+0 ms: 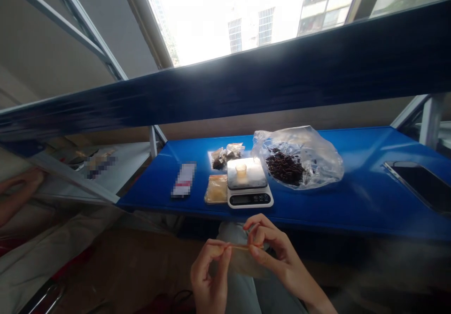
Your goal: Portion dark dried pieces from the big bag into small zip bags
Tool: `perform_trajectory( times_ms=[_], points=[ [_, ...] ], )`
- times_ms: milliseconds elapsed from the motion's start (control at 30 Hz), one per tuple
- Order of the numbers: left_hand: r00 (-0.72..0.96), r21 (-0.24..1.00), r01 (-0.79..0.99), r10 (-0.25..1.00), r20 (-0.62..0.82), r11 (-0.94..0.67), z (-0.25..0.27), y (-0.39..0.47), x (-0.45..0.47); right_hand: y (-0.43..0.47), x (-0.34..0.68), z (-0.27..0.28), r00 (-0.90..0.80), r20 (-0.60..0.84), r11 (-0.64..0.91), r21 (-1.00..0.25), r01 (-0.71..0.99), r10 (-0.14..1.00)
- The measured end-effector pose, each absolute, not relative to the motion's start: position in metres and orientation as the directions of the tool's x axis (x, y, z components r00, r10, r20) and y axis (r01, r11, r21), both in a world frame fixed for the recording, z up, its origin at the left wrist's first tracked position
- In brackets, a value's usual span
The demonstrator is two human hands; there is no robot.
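In front of the blue table's edge, my left hand [211,271] and my right hand [271,253] pinch the top edge of a small clear zip bag [241,247]. An orange-yellow strip runs along that edge, and the see-through body hangs over my lap. Beyond the hands stands a white digital scale [248,192] with a small yellowish cup [241,171] on its plate. Left of the scale lies a zip bag of pale yellowish contents [216,189]. Behind that are small bags with dark contents [219,158]. The scale's display cannot be read.
A large clear plastic bag [327,161] with dark dried pieces [287,166] lies right of the scale. A phone [419,182] rests at the table's right, a blurred packet [184,180] at the left. A blue shelf beam [225,86] crosses above. Another person's arm [21,189] shows far left.
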State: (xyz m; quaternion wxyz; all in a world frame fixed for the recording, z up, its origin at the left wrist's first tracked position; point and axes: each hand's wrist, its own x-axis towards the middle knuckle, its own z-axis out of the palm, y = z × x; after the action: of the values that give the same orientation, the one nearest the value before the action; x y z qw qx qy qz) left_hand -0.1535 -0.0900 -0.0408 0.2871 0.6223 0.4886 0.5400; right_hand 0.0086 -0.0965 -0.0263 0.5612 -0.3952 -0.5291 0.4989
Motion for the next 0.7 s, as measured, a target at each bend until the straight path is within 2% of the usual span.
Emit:
perform_trajectory(
  times_ms=[133,200,300,433,500,600,700],
  points=[
    [-0.068,0.927,0.243,0.949,0.309,-0.284,-0.045,-0.090,-0.163,-0.091,0.006,-0.029,-0.006,0.181,0.179,-0.975,-0.133,0.983],
    [-0.030,0.928,0.221,0.949,0.314,-0.300,-0.045,-0.090,-0.167,-0.089,0.006,-0.032,0.037,0.183,0.186,-0.975,-0.118,0.982],
    [0.036,0.906,0.290,0.950,0.311,-0.307,-0.044,-0.089,-0.166,-0.087,0.005,-0.037,0.079,0.202,0.209,-0.973,-0.096,0.976],
    [0.054,0.941,0.304,0.989,0.141,-0.150,-0.046,-0.082,-0.155,-0.082,0.006,-0.039,0.092,0.185,0.186,-0.982,-0.007,0.978],
    [0.007,0.954,0.275,0.992,0.122,-0.119,-0.047,-0.072,-0.151,-0.076,0.015,-0.039,0.124,0.177,0.175,-0.984,0.030,0.976],
    [-0.124,0.964,0.242,0.982,0.143,-0.110,-0.046,-0.044,-0.154,-0.063,0.046,-0.040,0.302,0.238,0.213,-0.970,0.114,0.923],
    [-0.229,0.967,0.229,0.960,0.163,-0.110,-0.046,-0.004,-0.165,-0.051,0.094,-0.047,0.570,0.341,0.214,-0.936,0.279,0.747]
  ],
)
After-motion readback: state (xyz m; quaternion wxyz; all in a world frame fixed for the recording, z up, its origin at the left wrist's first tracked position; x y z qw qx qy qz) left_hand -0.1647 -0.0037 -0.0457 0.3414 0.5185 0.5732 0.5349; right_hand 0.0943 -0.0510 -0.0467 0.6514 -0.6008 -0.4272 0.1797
